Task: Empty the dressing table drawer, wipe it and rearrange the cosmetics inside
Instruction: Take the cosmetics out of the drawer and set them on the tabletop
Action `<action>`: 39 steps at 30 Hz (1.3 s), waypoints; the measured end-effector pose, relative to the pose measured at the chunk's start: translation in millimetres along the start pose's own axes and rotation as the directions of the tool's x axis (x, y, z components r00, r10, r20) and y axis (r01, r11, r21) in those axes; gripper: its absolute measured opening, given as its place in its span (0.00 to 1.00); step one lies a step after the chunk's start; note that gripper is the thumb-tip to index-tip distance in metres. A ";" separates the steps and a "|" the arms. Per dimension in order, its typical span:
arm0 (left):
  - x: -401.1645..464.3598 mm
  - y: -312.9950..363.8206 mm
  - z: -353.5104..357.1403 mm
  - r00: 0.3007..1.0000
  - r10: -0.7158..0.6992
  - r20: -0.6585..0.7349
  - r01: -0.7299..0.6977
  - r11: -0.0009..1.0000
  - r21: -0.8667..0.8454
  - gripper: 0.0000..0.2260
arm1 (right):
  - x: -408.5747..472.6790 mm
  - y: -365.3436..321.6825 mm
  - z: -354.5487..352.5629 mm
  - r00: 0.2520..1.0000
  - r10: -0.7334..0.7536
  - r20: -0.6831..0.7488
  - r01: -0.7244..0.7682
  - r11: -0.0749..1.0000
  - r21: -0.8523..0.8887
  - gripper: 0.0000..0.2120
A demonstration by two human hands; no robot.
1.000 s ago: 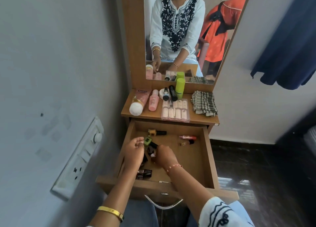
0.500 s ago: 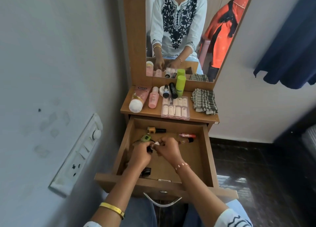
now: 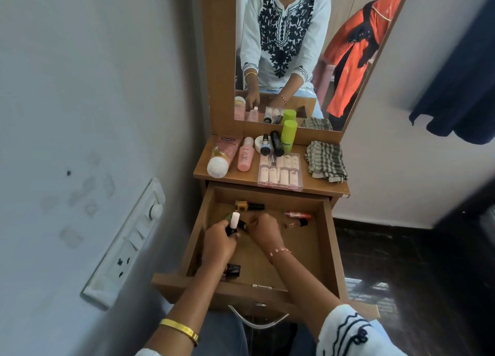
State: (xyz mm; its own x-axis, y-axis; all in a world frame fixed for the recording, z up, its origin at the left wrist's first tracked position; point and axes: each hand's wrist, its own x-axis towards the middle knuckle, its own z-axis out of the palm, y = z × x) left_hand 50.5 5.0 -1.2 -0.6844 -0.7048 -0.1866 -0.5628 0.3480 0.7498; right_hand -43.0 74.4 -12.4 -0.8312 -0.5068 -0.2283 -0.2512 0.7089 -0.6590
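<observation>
Both hands have shifted toward the back left of the open wooden drawer (image 3: 328, 248) since the earlier frames, and a small bottle that was not upright before now stands in the left hand (image 3: 218, 244).

Judged from the task, the step is still emptying: several cosmetics lie on the tabletop, while a few remain in the drawer. To do it well, the person would best gather the small bottles a few at a time, keep them upright, and set them on the flat brown laminate top of the dressing table (image 3: 325, 188) beside what is already there, leaving the folded grey checked cloth (image 3: 325, 162) free for wiping.

The drawer is a shallow box of smooth brown board, its floor bare between items. On the top, a soft pink tube with a white cap (image 3: 222, 156) lies beside a pink plastic bottle (image 3: 246, 157), and a clear hard case of pale tubes (image 3: 280, 172) lies flat. A lime-green cylinder (image 3: 289, 136) stands by the mirror.

The left hand grips a small pale-pink nail-polish bottle with a black cap (image 3: 235, 221), glossy and probably slippery. The right hand (image 3: 265, 228) is curled over something small; what it holds cannot be told. A mustard-yellow polish bottle with a black cap (image 3: 249, 205) and a red lip tube (image 3: 297, 215) lie loose, likely to roll.
</observation>
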 end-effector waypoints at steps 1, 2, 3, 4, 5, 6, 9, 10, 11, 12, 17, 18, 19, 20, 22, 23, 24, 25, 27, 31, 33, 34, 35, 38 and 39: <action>-0.2 0.0 -0.2 1.000 -0.006 -0.007 0.006 1.000 -0.007 0.16 | 1.5 1.6 4.6 0.999 -0.014 0.037 0.018 0.996 -0.091 0.09; -0.6 0.5 -0.4 1.000 -0.015 -0.008 0.015 1.000 -0.013 0.16 | 2.1 3.0 7.8 0.997 -0.029 0.071 0.041 0.985 -0.170 0.09; -0.8 0.5 -0.3 1.000 -0.021 -0.008 0.020 1.000 -0.021 0.16 | 2.3 4.5 9.6 0.994 -0.043 0.098 0.064 0.971 -0.229 0.10; -1.1 0.5 -0.5 1.000 -0.029 -0.005 0.029 0.999 -0.026 0.16 | 3.2 6.3 10.7 0.992 -0.055 0.115 0.085 0.959 -0.272 0.10; -1.1 0.3 -1.0 0.999 -0.036 -0.004 0.036 0.999 -0.029 0.15 | 3.8 7.6 10.9 0.990 -0.070 0.124 0.105 0.947 -0.304 0.11; -1.6 0.7 -1.5 0.999 -0.043 0.001 0.043 0.999 -0.031 0.15 | 4.1 9.4 10.2 0.989 -0.087 0.124 0.123 0.937 -0.328 0.11; -2.1 1.4 -1.9 0.999 -0.051 0.009 0.052 0.998 -0.044 0.17 | 3.5 13.8 6.8 0.988 -0.112 0.106 0.143 0.927 -0.348 0.11; -2.6 2.1 -2.1 0.998 -0.058 0.011 0.058 0.997 -0.054 0.17 | 3.4 15.1 5.9 0.989 -0.114 0.097 0.140 0.931 -0.336 0.10; -3.4 3.4 -2.9 0.998 -0.061 0.009 0.062 0.996 -0.064 0.18 | 2.8 15.9 4.8 0.990 -0.110 0.084 0.131 0.941 -0.312 0.10; -4.5 4.8 -4.0 0.998 -0.065 0.003 0.065 0.995 -0.077 0.19 | 1.8 16.2 4.0 0.992 -0.104 0.065 0.118 0.954 -0.276 0.10; -9.4 10.6 -9.3 0.997 -0.065 -0.032 0.060 0.987 -0.147 0.20 | -5.0 10.0 -6.1 0.994 -0.101 -0.051 0.097 0.992 -0.079 0.08; -9.5 11.1 -9.6 0.998 -0.057 -0.038 0.050 0.986 -0.160 0.18 | -6.6 8.0 -9.9 0.992 -0.111 -0.066 0.108 0.993 -0.043 0.08; -10.2 11.8 -10.2 0.998 -0.047 -0.047 0.038 0.984 -0.176 0.16 | -8.6 6.5 -14.4 0.990 -0.124 -0.073 0.123 0.992 -0.012 0.08; -10.5 12.5 -10.5 0.998 -0.039 -0.059 0.027 0.980 -0.196 0.14 | -9.9 5.6 -19.0 0.988 -0.134 -0.078 0.136 0.991 0.016 0.09; -11.8 14.7 -11.1 0.996 -0.029 -0.090 0.005 0.968 -0.249 0.13 | -13.8 3.6 -29.7 0.986 -0.135 -0.096 0.142 0.987 0.069 0.09; -12.9 17.2 -12.1 0.994 -0.021 -0.110 -0.010 0.962 -0.272 0.13 | -15.7 2.2 -35.7 0.984 -0.138 -0.111 0.150 0.984 0.101 0.09; -14.1 20.9 -13.6 0.991 -0.008 -0.132 -0.031 0.957 -0.290 0.14 | -16.9 0.7 -41.9 0.981 -0.144 -0.133 0.163 0.976 0.142 0.09; -14.9 25.0 -15.4 0.988 0.006 -0.155 -0.054 0.951 -0.305 0.15 | -18.6 -2.0 -48.2 0.976 -0.150 -0.156 0.179 0.965 0.192 0.08; -13.6 36.2 -19.5 0.982 0.041 -0.187 -0.101 0.941 -0.323 0.16 | -20.2 -9.7 -62.9 0.966 -0.148 -0.210 0.206 0.935 0.288 0.08; -1.0 63.8 -29.0 0.973 0.132 -0.191 -0.197 0.906 -0.374 0.14 | -14.5 -29.2 -91.2 0.925 -0.155 -0.347 0.283 0.891 0.355 0.07; 8.9 76.4 -31.3 0.965 0.170 -0.199 -0.237 0.890 -0.389 0.15 | -9.3 -36.8 -105.1 0.896 -0.167 -0.411 0.315 0.892 0.325 0.07; 13.8 81.7 -32.3 0.962 0.185 -0.203 -0.251 0.892 -0.375 0.15 | -5.7 -39.7 -110.4 0.887 -0.165 -0.430 0.317 0.896 0.310 0.08; 18.9 86.9 -32.9 0.958 0.198 -0.206 -0.262 0.898 -0.354 0.16 | -1.4 -42.2 -115.2 0.882 -0.158 -0.443 0.313 0.900 0.304 0.09; 34.3 96.8 -33.4 0.949 0.234 -0.214 -0.286 0.921 -0.263 0.17 | 10.7 -49.9 -123.1 0.877 -0.134 -0.461 0.301 0.902 0.310 0.07; 39.1 99.2 -33.1 0.945 0.243 -0.217 -0.290 0.930 -0.224 0.17 | 14.6 -52.9 -124.4 0.877 -0.134 -0.461 0.302 0.901 0.311 0.07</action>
State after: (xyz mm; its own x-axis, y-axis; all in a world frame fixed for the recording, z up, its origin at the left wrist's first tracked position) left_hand -16.7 -8.6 86.9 -0.6830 -0.7162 0.1437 -0.2210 0.3901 0.8939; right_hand -103.5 90.5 108.3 -0.9240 -0.3138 0.2186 -0.3228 0.3334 -0.8858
